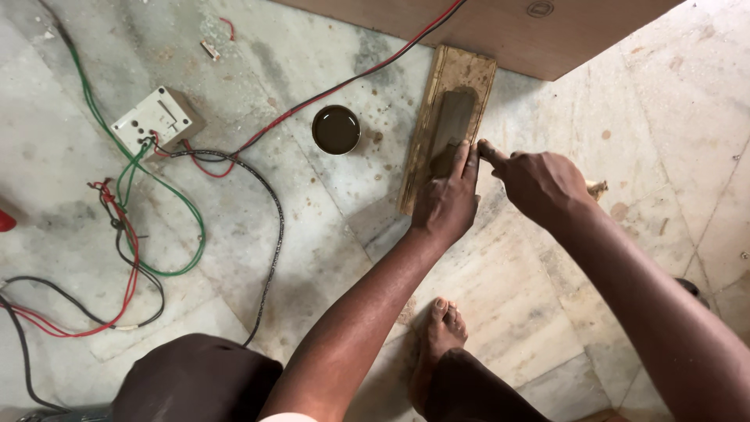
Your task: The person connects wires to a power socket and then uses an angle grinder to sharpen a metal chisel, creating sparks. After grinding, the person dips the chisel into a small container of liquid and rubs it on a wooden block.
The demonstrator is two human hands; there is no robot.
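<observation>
A long wooden block (pixel 434 94) lies on the stone floor with a dark grey sharpening stone (pixel 456 116) set into it. My left hand (pixel 447 199) presses its fingertips flat on a dark tool blade at the stone's near end. My right hand (pixel 539 184) is closed around the same tool, its index finger stretched toward the stone. The tool's pale wooden handle end (pixel 598 188) sticks out behind that hand. Most of the blade is hidden under my fingers.
A small round tin of dark liquid (pixel 336 130) sits left of the block. A white socket box (pixel 154 119) with red, green and black wires (pixel 195 234) lies at the left. A plywood board (pixel 500 31) lies beyond. My bare foot (pixel 439 328) and knee (pixel 195 375) are below.
</observation>
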